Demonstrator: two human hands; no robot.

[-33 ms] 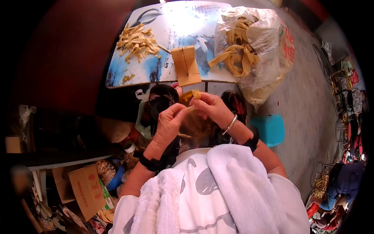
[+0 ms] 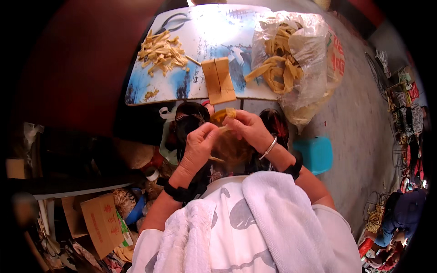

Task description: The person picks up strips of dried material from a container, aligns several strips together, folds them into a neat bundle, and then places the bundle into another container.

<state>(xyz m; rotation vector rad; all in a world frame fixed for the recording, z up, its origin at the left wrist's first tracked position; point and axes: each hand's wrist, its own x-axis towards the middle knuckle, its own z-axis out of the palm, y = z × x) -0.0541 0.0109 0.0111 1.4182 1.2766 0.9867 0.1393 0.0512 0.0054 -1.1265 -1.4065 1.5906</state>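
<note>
Both hands meet above my lap, pinching a thin tan strip [image 2: 231, 111] whose folded end sticks up past the right fingertips. My left hand [image 2: 198, 145] is closed, thumb against forefinger, on the strip's nearer end. Closed on the farther part is my right hand [image 2: 252, 132], with a bracelet at its wrist. Under them an amber-coloured bowl [image 2: 230, 152] rests between my knees, partly hidden by the hands. Just beyond, at the table's near edge, stands a small wooden piece with a slit [image 2: 218, 79]. The strip's exact kind is unclear.
On the painted table [image 2: 195, 91], a heap of short tan strips [image 2: 161, 50] lies left, near dark-handled scissors [image 2: 175, 22]. A clear plastic bag [image 2: 312, 54] with long tan strips [image 2: 284, 68] overhangs the right edge. A turquoise stool [image 2: 314, 154] stands right; a cardboard box [image 2: 102, 223] sits lower left.
The whole view has shifted slightly, so the table sits a little lower. My hands keep their pinch on the strip, with only a small change in the right fingers.
</note>
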